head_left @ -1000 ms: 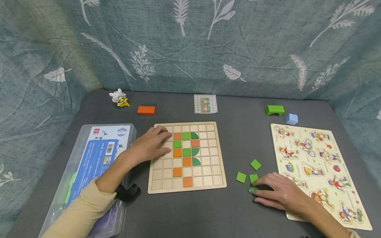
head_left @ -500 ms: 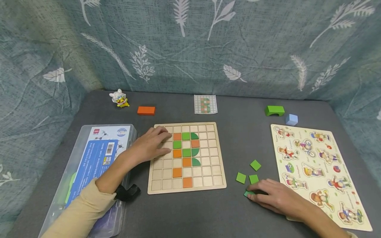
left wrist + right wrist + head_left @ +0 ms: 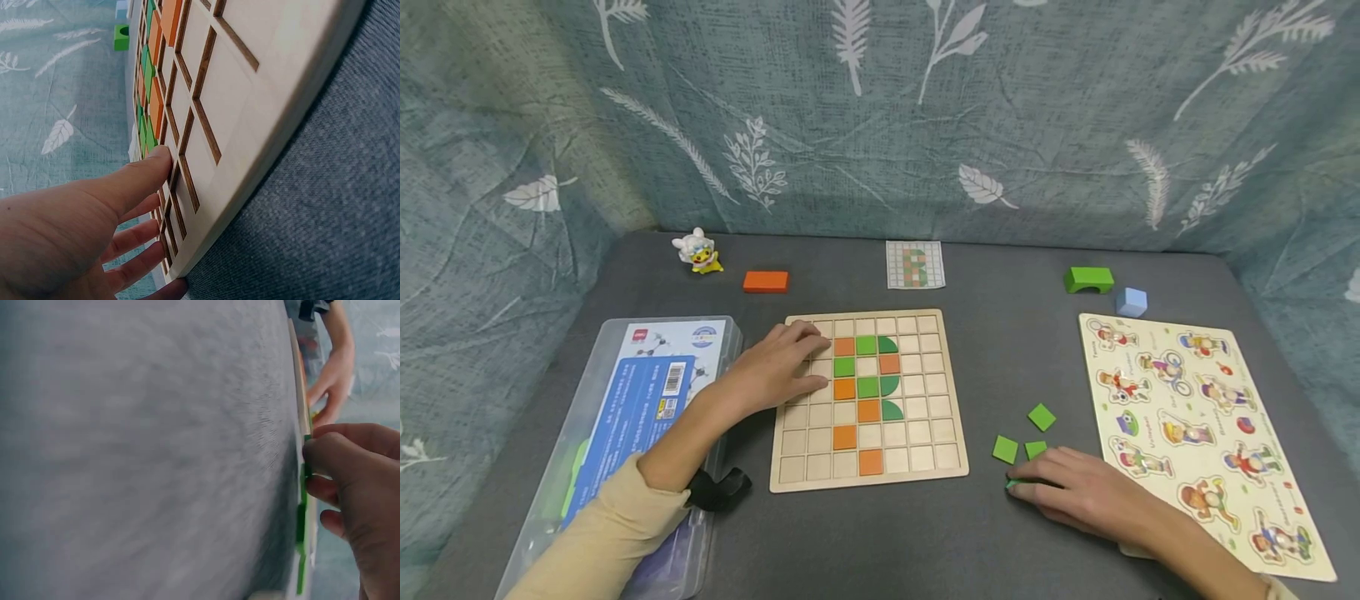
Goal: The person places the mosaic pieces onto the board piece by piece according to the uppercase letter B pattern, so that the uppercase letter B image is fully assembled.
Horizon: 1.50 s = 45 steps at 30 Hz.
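My left hand (image 3: 773,371) rests on the left side of a wooden grid board (image 3: 955,467), its thumb and fingers spread over the squares. Orange squares (image 3: 845,437), light green squares (image 3: 867,387) and dark green quarter-round tiles (image 3: 892,409) sit in some of the cells. To the right of the board, my right hand (image 3: 1086,496) pinches a dark green tile (image 3: 307,442) between thumb and forefinger, low over the table. Fingers cover most of this tile. Just beyond them lie loose light green squares (image 3: 1005,449), one partly hidden by the hand.
A printed pattern card (image 3: 915,265) lies behind the board. At left stands a clear plastic case (image 3: 602,333); at right is a picture puzzle board (image 3: 1198,433). Along the back are a figurine (image 3: 698,252), orange block (image 3: 766,282), green arch block (image 3: 1089,279) and blue cube (image 3: 1131,302).
My right hand has drawn the dark green tile leftward and slightly nearer along the table, past the light green squares. The left hand has stayed on the board.
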### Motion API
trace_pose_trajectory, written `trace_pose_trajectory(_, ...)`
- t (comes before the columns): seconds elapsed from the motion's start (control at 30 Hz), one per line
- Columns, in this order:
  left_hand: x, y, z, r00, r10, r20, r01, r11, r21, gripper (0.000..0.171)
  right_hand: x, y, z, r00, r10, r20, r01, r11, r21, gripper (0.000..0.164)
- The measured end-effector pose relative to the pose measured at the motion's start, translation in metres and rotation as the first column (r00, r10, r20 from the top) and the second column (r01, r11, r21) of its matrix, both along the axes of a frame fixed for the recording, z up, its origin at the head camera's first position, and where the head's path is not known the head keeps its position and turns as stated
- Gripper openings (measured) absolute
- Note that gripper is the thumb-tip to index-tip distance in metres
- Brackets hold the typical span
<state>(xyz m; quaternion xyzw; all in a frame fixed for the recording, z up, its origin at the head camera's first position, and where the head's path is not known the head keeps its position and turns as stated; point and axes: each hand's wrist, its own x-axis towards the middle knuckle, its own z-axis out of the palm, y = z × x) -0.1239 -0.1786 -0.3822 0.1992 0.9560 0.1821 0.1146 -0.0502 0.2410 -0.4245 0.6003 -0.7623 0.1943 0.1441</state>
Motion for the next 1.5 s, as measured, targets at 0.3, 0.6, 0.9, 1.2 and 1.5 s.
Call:
trace_pose_trajectory(0.3, 0.002, -0.001, -0.002, 1.000, 0.001, 0.002, -0.001, 1.000, 0.003, 0.052, -0.018, -0.058, 0.012, 0.992, 0.119, -0.051, -0.115, 0.990, 0.082, 0.029)
trace_pose_trajectory(0.6, -0.001, 0.001, 0.000, 1.000, 0.008, 0.012, -0.007, 1.000, -0.004, 0.053, -0.042, -0.111, 0.012, 0.964, 0.262, -0.053, -0.252, 0.957, 0.142, 0.021)
trace_pose_trajectory(0.9, -0.001, 0.001, -0.001, 1.000, 0.015, 0.012, -0.015, 1.000, -0.007, 0.054, -0.049, -0.126, 0.012, 0.968, 0.247, 0.034, -0.248, 0.944, 0.215, 0.024)
trace_pose_trajectory(1.2, -0.003, 0.001, 0.001, 1.000, 0.013, 0.007, -0.013, 1.000, -0.015, 0.054, -0.051, -0.129, 0.015, 0.971, 0.238, 0.010, -0.234, 0.945, 0.227, 0.024)
trace_pose_trajectory(1.5, 0.001, 0.002, 0.000, 1.000, 0.010, -0.003, -0.010, 1.000, -0.005, 0.053, -0.047, -0.133, 0.014, 0.969, 0.226, -0.104, -0.197, 0.952, 0.233, 0.016)
